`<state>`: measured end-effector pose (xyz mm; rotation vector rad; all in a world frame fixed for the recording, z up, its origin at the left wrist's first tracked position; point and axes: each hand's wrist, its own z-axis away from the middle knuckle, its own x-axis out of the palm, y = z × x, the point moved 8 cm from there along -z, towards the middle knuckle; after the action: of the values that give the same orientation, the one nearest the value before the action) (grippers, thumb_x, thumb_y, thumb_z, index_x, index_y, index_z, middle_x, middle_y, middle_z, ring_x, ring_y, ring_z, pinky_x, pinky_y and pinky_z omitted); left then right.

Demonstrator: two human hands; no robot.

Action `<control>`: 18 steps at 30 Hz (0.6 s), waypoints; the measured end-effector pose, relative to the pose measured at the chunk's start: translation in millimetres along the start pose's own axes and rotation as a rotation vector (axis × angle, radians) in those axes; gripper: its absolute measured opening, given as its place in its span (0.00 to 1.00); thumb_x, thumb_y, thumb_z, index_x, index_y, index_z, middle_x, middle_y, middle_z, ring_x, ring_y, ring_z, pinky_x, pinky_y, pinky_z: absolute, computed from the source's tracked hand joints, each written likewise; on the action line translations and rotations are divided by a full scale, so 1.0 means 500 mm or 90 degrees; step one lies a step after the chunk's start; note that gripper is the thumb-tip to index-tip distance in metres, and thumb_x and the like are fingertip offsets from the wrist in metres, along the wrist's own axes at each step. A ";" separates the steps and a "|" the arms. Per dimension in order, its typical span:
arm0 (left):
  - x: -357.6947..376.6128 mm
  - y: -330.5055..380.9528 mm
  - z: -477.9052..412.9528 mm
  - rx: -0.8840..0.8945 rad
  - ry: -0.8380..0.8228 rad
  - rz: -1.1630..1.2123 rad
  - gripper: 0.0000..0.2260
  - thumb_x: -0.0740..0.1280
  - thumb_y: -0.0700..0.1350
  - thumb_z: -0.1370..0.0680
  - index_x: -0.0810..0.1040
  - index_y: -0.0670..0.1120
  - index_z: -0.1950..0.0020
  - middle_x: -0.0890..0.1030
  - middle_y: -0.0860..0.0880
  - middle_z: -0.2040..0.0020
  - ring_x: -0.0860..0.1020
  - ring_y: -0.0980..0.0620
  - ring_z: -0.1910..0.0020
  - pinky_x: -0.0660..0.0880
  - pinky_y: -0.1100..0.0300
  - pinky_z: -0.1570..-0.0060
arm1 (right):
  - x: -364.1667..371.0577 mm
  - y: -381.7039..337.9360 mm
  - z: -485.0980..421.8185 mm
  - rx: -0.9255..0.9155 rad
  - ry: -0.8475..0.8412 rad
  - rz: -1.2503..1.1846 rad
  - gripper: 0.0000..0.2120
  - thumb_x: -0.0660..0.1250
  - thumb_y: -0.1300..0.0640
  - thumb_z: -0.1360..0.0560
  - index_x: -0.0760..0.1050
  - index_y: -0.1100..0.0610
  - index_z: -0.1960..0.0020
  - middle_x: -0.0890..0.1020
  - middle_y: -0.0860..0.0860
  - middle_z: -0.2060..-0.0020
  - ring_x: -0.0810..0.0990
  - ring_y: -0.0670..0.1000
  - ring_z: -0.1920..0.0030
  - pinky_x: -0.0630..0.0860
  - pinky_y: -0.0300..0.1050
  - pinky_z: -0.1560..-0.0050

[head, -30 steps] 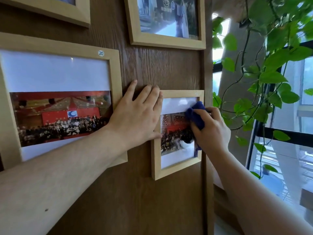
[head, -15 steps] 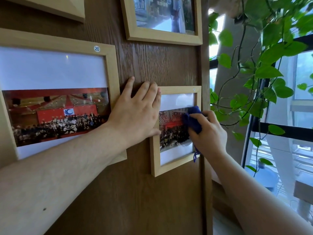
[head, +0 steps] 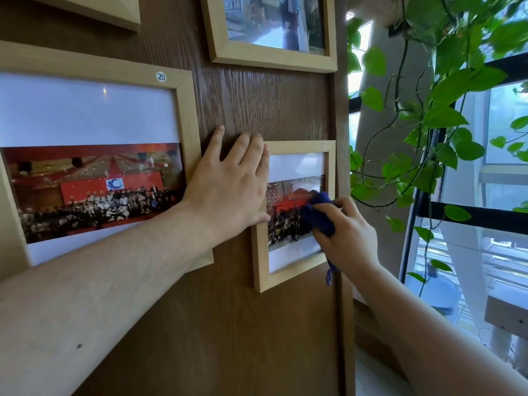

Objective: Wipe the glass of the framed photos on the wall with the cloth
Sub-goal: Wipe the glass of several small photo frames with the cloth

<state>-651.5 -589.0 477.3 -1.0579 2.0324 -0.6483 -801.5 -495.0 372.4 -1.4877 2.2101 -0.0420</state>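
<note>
A small light-wood framed photo [head: 288, 278] hangs on the dark wood wall, right of centre. My right hand [head: 347, 232] grips a bunched dark blue cloth [head: 318, 214] and presses it against the right half of this frame's glass. My left hand [head: 228, 184] lies flat, fingers spread, on the wall and over the small frame's left edge. A larger framed photo [head: 183, 115] with a sticker marked 20 hangs to the left, partly behind my left forearm. Another framed photo [head: 274, 57] hangs above.
A corner of one more frame [head: 120, 12] shows at the top left. The wall panel ends just right of the small frame. Beyond it a trailing green vine plant [head: 440, 115] hangs before windows with black bars [head: 480, 215].
My right hand and the cloth have slid down and slightly left across the small frame's glass. My left hand stays on the frame's left edge. The view has shifted a little.
</note>
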 end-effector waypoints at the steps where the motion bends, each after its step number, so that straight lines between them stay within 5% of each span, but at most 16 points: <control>1: 0.000 0.000 -0.001 -0.002 0.000 0.001 0.49 0.60 0.71 0.30 0.52 0.36 0.25 0.57 0.36 0.24 0.57 0.39 0.25 0.54 0.35 0.29 | 0.001 -0.023 0.005 -0.035 -0.003 -0.015 0.18 0.73 0.54 0.34 0.78 0.50 0.45 0.76 0.50 0.49 0.79 0.54 0.60 0.74 0.44 0.67; 6: -0.002 0.000 -0.001 -0.003 0.000 0.008 0.49 0.61 0.70 0.30 0.51 0.37 0.24 0.56 0.36 0.24 0.56 0.39 0.25 0.54 0.35 0.28 | 0.019 -0.124 0.047 -0.226 -0.067 -0.034 0.17 0.69 0.52 0.31 0.77 0.52 0.43 0.77 0.54 0.47 0.78 0.52 0.58 0.75 0.43 0.67; 12: -0.002 0.004 -0.002 -0.003 -0.005 0.003 0.49 0.60 0.70 0.29 0.50 0.36 0.24 0.55 0.36 0.24 0.54 0.39 0.25 0.53 0.35 0.28 | 0.015 0.023 0.047 0.020 -0.026 -0.036 0.18 0.73 0.55 0.35 0.78 0.48 0.46 0.76 0.47 0.50 0.79 0.53 0.60 0.76 0.49 0.68; 18: 0.000 0.004 -0.003 -0.006 -0.002 0.003 0.49 0.61 0.70 0.30 0.50 0.36 0.24 0.55 0.35 0.24 0.55 0.39 0.25 0.53 0.35 0.28 | 0.046 -0.073 0.091 -0.112 -0.140 -0.086 0.19 0.70 0.50 0.33 0.76 0.49 0.43 0.75 0.50 0.47 0.77 0.51 0.59 0.76 0.45 0.66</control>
<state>-653.5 -587.7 476.8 -1.0590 2.0365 -0.6338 -758.4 -519.7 333.9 -1.6486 1.9773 0.2663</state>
